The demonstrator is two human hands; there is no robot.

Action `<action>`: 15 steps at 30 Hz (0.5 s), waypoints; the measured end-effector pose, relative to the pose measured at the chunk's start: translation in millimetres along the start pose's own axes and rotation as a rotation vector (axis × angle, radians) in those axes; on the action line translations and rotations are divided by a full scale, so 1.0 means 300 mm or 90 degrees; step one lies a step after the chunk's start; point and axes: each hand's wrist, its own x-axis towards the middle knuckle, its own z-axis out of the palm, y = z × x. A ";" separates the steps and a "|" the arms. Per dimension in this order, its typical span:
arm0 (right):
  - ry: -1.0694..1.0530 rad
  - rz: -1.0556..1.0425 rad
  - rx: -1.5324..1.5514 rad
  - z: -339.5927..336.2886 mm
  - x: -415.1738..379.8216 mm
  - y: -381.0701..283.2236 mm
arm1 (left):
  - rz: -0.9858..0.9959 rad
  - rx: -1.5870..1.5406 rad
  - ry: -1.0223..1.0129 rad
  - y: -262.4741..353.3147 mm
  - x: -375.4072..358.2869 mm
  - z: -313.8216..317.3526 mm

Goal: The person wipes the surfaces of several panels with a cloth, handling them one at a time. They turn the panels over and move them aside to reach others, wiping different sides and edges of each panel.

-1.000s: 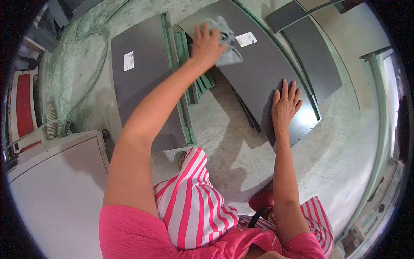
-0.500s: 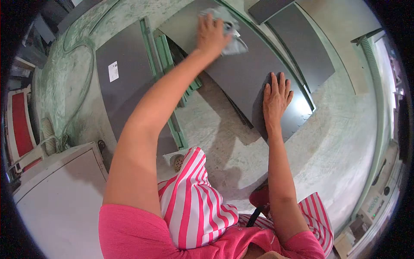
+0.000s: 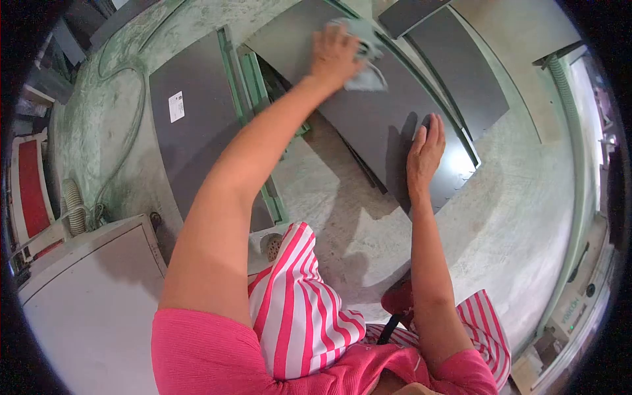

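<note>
My left hand [image 3: 334, 58] presses a pale grey-blue cloth [image 3: 366, 78] onto the far part of a dark grey panel [image 3: 368, 125], blurred by motion. Fingers stretched out and close together, my right hand [image 3: 425, 157] is tipped on its side over the near right part of the same panel. It holds nothing, and its shadow falls on the surface to its left. A green edge runs along the panel's far right side.
Another dark panel [image 3: 191, 138] with a white label [image 3: 176, 106] lies to the left, beside green-edged strips [image 3: 255, 82]. More dark panels [image 3: 454, 72] lie at right. A white cabinet [image 3: 92, 283] stands at lower left; a hose [image 3: 141, 99] crosses the floor.
My left hand and the cloth have slid slightly right and nearer over the panel. My right hand, flat with spread fingers before, has tipped up with its fingers drawn together.
</note>
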 end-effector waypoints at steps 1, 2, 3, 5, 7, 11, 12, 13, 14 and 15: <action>-0.014 -0.019 -0.037 0.004 -0.002 0.003 | 0.001 0.000 0.001 -0.056 -0.008 -0.011; -0.026 -0.039 -0.073 0.006 -0.002 0.004 | -0.053 0.014 0.010 -0.110 -0.021 -0.023; -0.025 -0.040 -0.071 0.007 0.000 0.003 | -0.107 0.028 0.019 -0.133 -0.028 -0.032; -0.044 -0.052 -0.135 0.011 -0.004 -0.004 | -0.104 0.005 0.012 -0.112 -0.086 -0.042; -0.054 -0.051 -0.139 0.017 -0.008 0.003 | -0.075 -0.022 -0.024 -0.040 -0.164 -0.093; -0.071 -0.050 -0.157 0.019 -0.005 0.004 | 0.102 -0.144 -0.127 0.183 -0.333 -0.170; -0.071 -0.054 -0.152 0.018 -0.005 0.003 | 0.141 -0.196 -0.139 0.232 -0.372 -0.198; -0.069 -0.051 -0.145 0.019 -0.006 0.004 | 0.180 -0.247 -0.151 0.268 -0.400 -0.221; -0.067 -0.049 -0.138 0.021 -0.007 0.007 | 0.176 -0.241 -0.148 0.287 -0.413 -0.228; -0.061 -0.053 -0.136 0.025 -0.006 0.013 | 0.187 -0.282 -0.162 0.302 -0.422 -0.232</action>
